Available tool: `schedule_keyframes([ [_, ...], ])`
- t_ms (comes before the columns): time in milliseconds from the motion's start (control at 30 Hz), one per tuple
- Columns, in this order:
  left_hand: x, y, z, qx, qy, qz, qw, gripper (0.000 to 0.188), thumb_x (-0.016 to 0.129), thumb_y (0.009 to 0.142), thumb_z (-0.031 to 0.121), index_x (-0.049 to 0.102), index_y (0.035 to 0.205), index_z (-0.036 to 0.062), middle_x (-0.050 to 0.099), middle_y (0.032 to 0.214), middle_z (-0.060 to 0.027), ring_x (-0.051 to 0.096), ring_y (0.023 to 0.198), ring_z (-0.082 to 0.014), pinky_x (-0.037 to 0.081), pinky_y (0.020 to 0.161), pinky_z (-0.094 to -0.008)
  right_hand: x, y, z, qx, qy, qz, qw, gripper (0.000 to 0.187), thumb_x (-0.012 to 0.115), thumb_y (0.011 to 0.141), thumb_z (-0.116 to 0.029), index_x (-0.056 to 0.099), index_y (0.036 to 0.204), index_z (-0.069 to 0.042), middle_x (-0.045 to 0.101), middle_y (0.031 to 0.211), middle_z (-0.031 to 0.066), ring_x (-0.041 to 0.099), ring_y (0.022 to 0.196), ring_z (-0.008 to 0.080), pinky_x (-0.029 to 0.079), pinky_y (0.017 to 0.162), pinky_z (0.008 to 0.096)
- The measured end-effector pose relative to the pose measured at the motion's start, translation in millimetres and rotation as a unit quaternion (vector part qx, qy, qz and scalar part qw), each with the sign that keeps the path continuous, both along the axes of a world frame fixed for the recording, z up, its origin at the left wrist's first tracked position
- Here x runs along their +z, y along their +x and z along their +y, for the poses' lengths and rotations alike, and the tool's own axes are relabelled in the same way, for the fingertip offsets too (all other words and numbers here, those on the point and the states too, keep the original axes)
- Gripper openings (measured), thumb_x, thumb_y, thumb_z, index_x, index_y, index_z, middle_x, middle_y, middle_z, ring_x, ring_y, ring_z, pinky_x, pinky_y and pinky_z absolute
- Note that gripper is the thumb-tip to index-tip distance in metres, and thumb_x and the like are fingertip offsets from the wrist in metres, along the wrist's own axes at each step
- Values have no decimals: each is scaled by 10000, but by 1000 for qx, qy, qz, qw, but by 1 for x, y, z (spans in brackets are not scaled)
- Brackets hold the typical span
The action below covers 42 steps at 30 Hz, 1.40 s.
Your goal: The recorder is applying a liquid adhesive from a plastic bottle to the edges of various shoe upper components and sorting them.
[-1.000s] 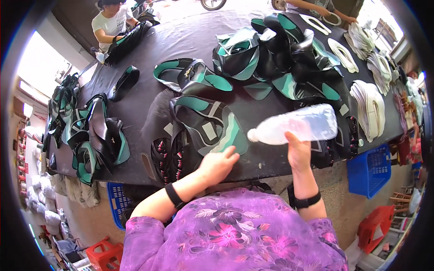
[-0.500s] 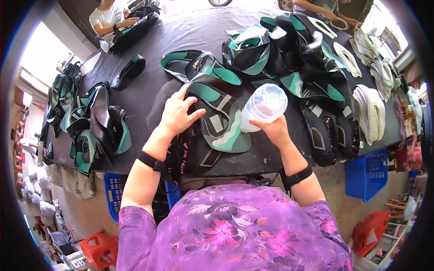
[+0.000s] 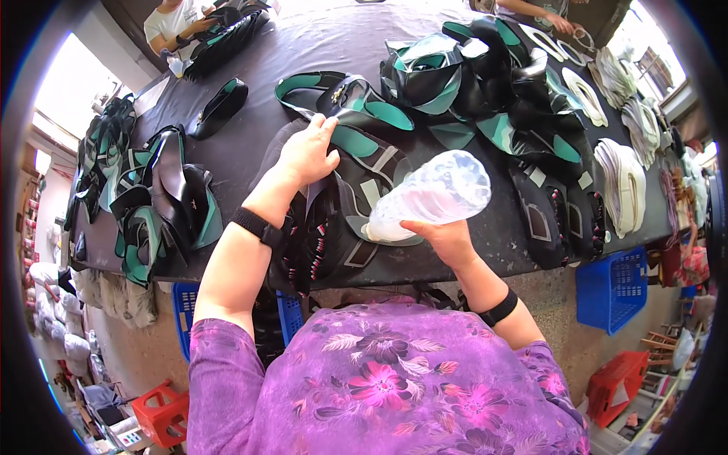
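Observation:
A black shoe upper with green lining [image 3: 358, 142] lies on the dark table in front of me. My left hand [image 3: 303, 155] is at its left edge, fingers drawn together and thumb lower on the piece, gripping that edge. In my right hand [image 3: 446, 241] is a clear plastic bottle [image 3: 447, 186] with whitish contents. It is tilted, its narrow end down over the near part of the upper and its broad base toward the upper right. The bottle hides part of the upper. Beyond my left hand lies another black-and-green upper [image 3: 390, 114] with a metal ornament.
Black uppers are heaped at the left [image 3: 163, 197] and right [image 3: 523, 114]. A single upper [image 3: 218, 110] lies far left. White strip bundles [image 3: 620, 186] line the right edge. Blue crates [image 3: 613, 292] and red stools [image 3: 161, 409] stand below. Two people work across the table.
The bottle has tipped from nearly upright to a slant, its narrow end moving left over the upper. My left hand's spread fingers have come together at the upper's edge.

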<state>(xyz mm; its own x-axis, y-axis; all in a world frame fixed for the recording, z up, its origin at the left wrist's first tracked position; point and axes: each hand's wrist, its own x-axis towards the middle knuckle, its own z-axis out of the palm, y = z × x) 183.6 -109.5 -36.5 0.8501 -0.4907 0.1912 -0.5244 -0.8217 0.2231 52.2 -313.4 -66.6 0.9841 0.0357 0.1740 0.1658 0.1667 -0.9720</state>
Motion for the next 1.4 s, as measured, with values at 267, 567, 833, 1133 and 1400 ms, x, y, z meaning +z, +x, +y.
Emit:
schedule_keyframes([
  [267,-7,16,14,64,46,43,996,362,478,635,103,423,989,51,421,981,-154,455,897,-294,384,762,-342,4,-4,-24,-30,-164,-77,983,352,681,567,-98,538,877,-12,570,842,57,534,777,117,413,705,241],
  [567,5,26,1,77,-5,155,985,329,404,654,51,387,981,15,490,872,-204,505,783,-321,413,679,-360,-3,11,-45,-48,-125,-14,991,382,680,558,-47,507,892,20,543,874,54,509,803,128,404,727,250],
  [833,74,-1,21,136,-342,445,817,480,393,629,52,341,1106,42,478,881,-88,528,575,-175,470,511,-261,6,-28,-151,-173,337,-39,925,404,534,722,-152,377,1071,-21,441,1053,89,424,976,206,316,856,342],
  [1133,98,68,-39,86,-720,443,528,228,460,724,91,415,908,-36,448,926,-164,451,891,-261,410,798,-376,17,-67,-203,-184,399,-144,887,459,514,744,-260,358,1103,-22,405,1121,91,344,1071,238,242,921,390],
  [1400,84,102,-121,139,-789,307,514,362,413,779,151,295,1079,-12,321,1097,-199,454,895,-303,449,720,-398,4,-89,-213,-197,410,-116,883,418,513,746,-223,383,1081,-10,415,1115,99,338,1079,243,222,932,397],
])
